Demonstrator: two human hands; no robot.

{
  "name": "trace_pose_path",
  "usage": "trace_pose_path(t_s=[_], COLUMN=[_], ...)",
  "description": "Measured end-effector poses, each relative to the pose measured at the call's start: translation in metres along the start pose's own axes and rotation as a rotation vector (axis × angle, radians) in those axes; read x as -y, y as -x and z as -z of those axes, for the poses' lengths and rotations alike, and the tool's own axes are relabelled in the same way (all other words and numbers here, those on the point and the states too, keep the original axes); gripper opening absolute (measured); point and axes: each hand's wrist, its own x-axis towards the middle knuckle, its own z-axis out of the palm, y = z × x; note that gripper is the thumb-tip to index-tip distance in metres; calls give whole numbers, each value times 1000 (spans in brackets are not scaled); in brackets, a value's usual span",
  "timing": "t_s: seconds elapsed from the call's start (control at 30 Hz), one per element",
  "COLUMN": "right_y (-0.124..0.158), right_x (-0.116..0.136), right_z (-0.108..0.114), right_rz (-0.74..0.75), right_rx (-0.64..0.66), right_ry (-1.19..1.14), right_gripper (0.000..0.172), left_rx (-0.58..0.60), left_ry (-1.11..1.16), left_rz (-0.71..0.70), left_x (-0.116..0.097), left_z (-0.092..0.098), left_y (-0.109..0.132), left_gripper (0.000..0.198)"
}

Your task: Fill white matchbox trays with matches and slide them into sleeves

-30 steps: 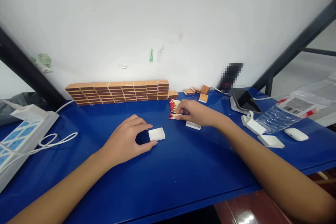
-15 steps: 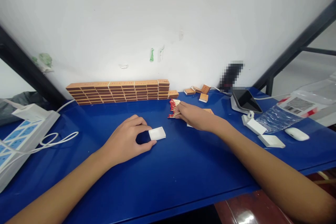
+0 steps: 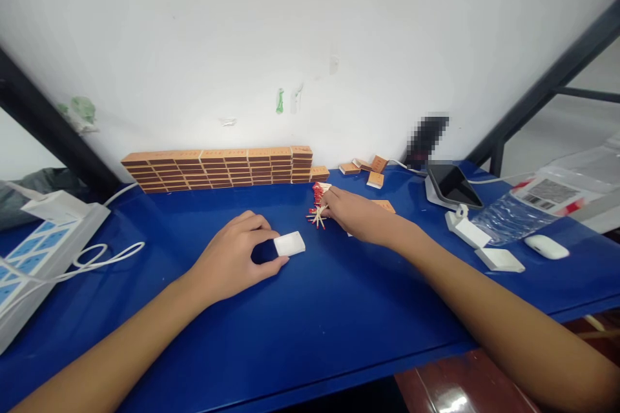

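My left hand (image 3: 237, 258) rests on the blue table, its thumb and fingers closed around the left end of a small white matchbox tray (image 3: 289, 244). The inside of this tray does not show clearly. Farther to the right, my right hand (image 3: 358, 214) pinches a bunch of red-tipped matches (image 3: 318, 215), which fan out past the fingertips. Just behind them lies a heap of matches (image 3: 320, 191), partly hidden by the fingers. An orange matchbox cover (image 3: 386, 206) and a bit of white card show from behind the right hand.
Stacked matchboxes (image 3: 223, 169) line the wall. Several loose matchboxes (image 3: 376, 179) lie right of them. A power strip (image 3: 48, 258) with cables stands at left. To the right are a dark-screened device (image 3: 454, 184), white blocks (image 3: 498, 259), a white case (image 3: 546, 246) and a plastic bag (image 3: 513, 216).
The matches at my right fingertips have spread into a fan, dipping slightly toward me. My left hand and the white tray have stayed in place.
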Motion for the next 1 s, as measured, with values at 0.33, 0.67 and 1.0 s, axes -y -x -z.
trace_pose_path(t_s=[0.33, 0.67, 1.0], right_y=[9, 7, 11], right_x=[27, 65, 58], right_z=[21, -1, 18], right_rz=[83, 171, 153], right_rx=[-109, 19, 67], right_ry=[-173, -40, -257], right_gripper=[17, 8, 12], left_rx=[-34, -63, -41], left_ry=[-37, -41, -11], left_rz=[17, -31, -28], left_x=[-3, -7, -5], left_z=[-3, -2, 0], left_y=[-3, -1, -1], left_gripper=[28, 27, 25])
